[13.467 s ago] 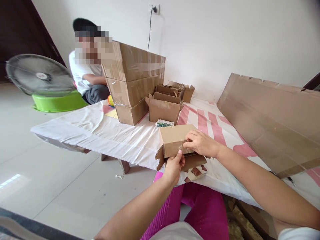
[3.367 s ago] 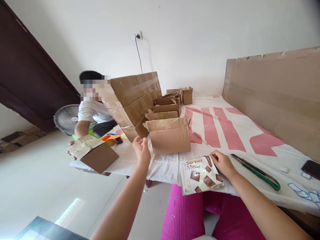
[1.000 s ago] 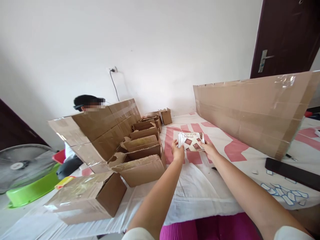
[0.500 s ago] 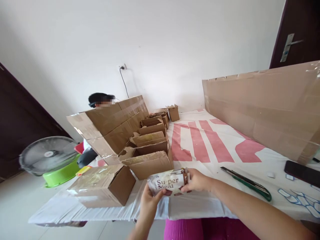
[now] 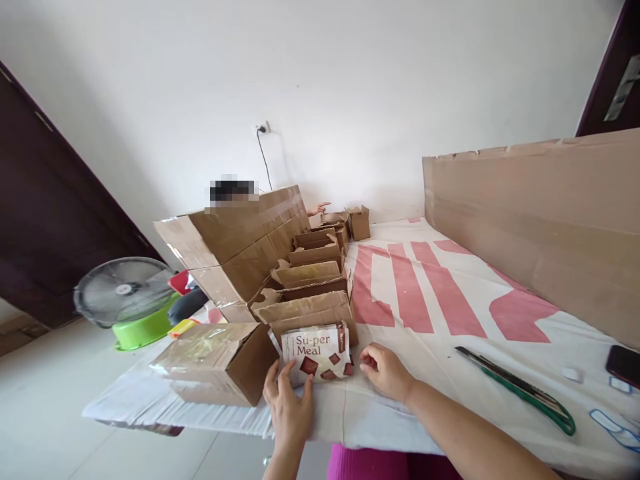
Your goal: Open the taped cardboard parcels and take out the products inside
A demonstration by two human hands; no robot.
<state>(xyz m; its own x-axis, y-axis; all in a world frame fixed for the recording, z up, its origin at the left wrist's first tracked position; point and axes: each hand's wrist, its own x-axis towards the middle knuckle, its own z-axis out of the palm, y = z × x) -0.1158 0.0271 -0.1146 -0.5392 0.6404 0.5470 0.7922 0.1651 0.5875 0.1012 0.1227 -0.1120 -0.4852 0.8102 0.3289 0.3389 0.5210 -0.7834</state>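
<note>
Several white "Su-per Meal" sachets with brown pictures (image 5: 320, 353) stand together on the table, leaning against the front of an open cardboard box (image 5: 305, 310). My left hand (image 5: 290, 403) has its fingers apart, the tips touching the lower left of the sachets' front. To their right, my right hand (image 5: 387, 373) is just clear of them, its fingers curled in with nothing visible in them. Left of my left hand sits a closed, taped cardboard box (image 5: 215, 363).
A row of open boxes runs back beside a stacked cardboard wall (image 5: 250, 243). Behind it are a person's head and a hand (image 5: 319, 209). A green-handled box cutter (image 5: 517, 390), a phone (image 5: 623, 365) and paper pieces (image 5: 613, 427) lie right. A fan (image 5: 123, 290) stands left.
The sachets went from between both my hands to standing against the box. My right hand let go and moved off to the right. The view shifted; a co-worker's hand appeared at the back.
</note>
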